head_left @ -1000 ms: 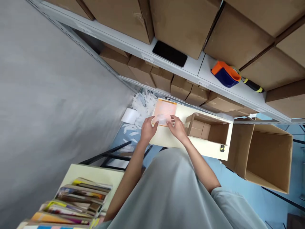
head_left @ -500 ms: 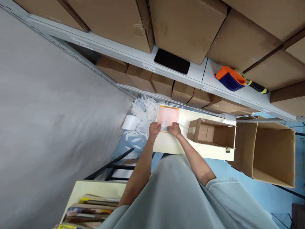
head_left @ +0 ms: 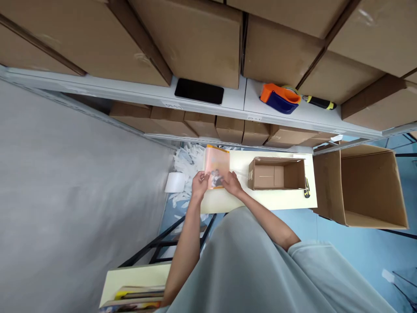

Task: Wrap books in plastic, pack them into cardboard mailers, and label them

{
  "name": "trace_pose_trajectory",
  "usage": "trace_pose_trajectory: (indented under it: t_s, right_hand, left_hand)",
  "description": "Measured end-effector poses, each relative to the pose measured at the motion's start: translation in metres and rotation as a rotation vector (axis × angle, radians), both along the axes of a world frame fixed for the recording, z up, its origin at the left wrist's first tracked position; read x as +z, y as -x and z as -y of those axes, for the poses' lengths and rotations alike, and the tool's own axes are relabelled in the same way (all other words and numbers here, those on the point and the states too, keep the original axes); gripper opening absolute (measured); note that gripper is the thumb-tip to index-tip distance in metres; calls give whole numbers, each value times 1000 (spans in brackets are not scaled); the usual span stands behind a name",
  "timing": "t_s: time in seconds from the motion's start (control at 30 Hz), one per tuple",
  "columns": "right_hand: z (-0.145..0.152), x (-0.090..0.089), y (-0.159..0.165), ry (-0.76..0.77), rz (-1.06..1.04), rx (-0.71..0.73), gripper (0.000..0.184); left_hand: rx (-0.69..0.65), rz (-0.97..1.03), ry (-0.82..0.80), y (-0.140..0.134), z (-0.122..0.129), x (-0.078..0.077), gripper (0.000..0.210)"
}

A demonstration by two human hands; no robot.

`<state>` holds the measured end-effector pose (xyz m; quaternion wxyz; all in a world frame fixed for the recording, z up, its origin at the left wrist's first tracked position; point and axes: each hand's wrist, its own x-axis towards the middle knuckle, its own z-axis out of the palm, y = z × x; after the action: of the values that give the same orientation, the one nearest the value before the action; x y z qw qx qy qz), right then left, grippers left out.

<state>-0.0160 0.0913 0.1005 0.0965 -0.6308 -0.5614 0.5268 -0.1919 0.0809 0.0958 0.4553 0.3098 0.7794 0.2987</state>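
A thin pink-orange book with a picture on the lower part of its cover lies over the left end of a cream tabletop. My left hand grips its lower left edge, thumb on the cover. At the lower right edge, my right hand has its thumb over the cover and its fingers along the side. Right of my hands stands an open cardboard box with flat cardboard inside.
A yellow-black utility knife lies by the box. Beyond the table is a large open carton. Overhead, a shelf holds cartons, a phone, an orange-blue tape dispenser and another cutter. White paper scraps cover the floor left.
The view has shifted, so the shelf items sit further left. The book now appears tilted and slightly curved, with its picture sharper. Both hands keep to its lower edges.
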Motion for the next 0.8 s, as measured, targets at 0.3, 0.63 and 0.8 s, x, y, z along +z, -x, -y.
trace_pose_trajectory:
  t_s: [0.3, 0.63, 0.8]
  right_hand:
    - [36, 137, -99, -69, -550, -283, 93]
    - [36, 208, -220, -157, -735, -419, 51]
    - [43, 204, -282, -266, -611, -434, 57]
  left_hand:
    - [310, 627, -250, -32, 64, 122, 60]
    - [72, 654, -177, -140, 49, 166, 67]
    - [-65, 649, -104, -197, 33, 170, 57]
